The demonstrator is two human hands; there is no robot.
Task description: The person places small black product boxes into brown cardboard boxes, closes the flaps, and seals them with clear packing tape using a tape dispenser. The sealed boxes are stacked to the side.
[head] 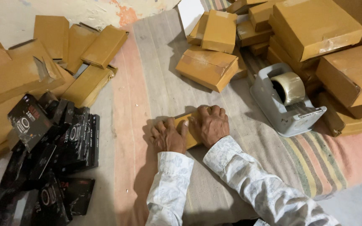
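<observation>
Both hands, left (167, 136) and right (210, 124), press flat (fingers spread) on 1 yellow-brown box (188, 129).

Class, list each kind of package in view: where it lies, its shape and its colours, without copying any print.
Small brown box: under both hands, flat, rectangular.
Brown boxes: piled top centre and right, flat, tan.
Flattened brown cartons: upper left, tan.
Black retail boxes: heaped lower left, slim, black with white print.
</observation>
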